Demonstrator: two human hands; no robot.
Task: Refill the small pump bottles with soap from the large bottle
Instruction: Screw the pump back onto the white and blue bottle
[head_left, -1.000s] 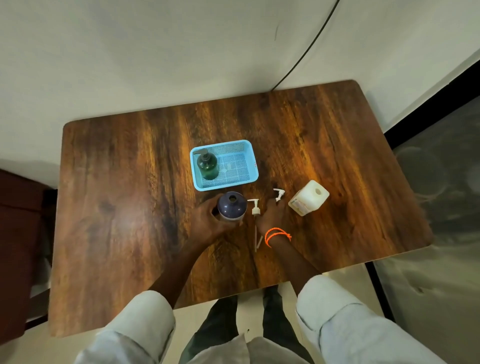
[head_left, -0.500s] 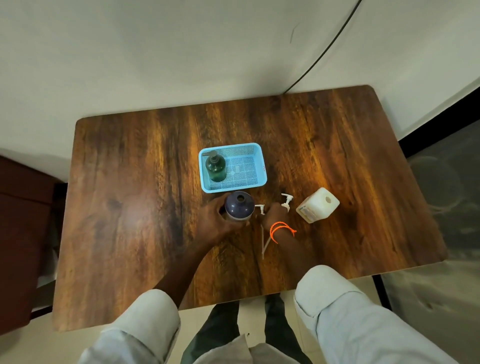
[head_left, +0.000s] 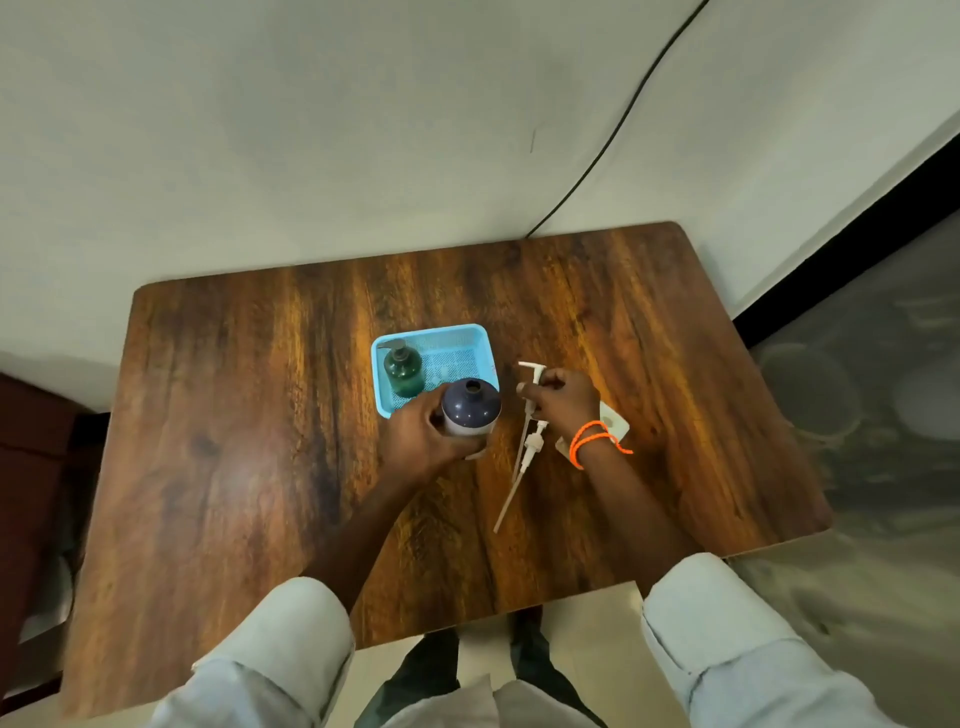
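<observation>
On the brown wood-grain table (head_left: 260, 441), near its middle, the left hand (head_left: 415, 441) wraps its fingers round a dark navy round-shouldered bottle with a pale lower body (head_left: 470, 408); the bottle stands upright with its neck open and no pump fitted. Right hand (head_left: 563, 402) pinches a white plastic pump head with a long dip tube (head_left: 531, 402) near its collar, fingers curled on it. Pump is raised, spout pointing left and away from the person, tube hanging down and toward the person. Key relation: the open neck lies to the left of the held pump, near but apart; the tube's long axis runs roughly from far to near, tilted, so the lower tube tip sits well nearer the person than the neck does. Judgement: the right hand is the one placed to bring the pump across, but the tube end would have to be lifted and swung up over the neck first; whether that or pouring comes next cannot be told. Second white pump with dip tube (head_left: 530, 449) lies on the table just beside and partly under the held one. White squarish plastic bottle (head_left: 613, 423) lies behind the right wrist, mostly hidden; the wrist carries an orange cord bracelet (head_left: 592, 439). Light blue mesh plastic basket (head_left: 483, 338) sits beyond the navy bottle and holds a dark green pump bottle (head_left: 402, 369), pump on. Count: bottles three (navy, green, white); loose pumps two; basket one. Fill levels not readable.
</observation>
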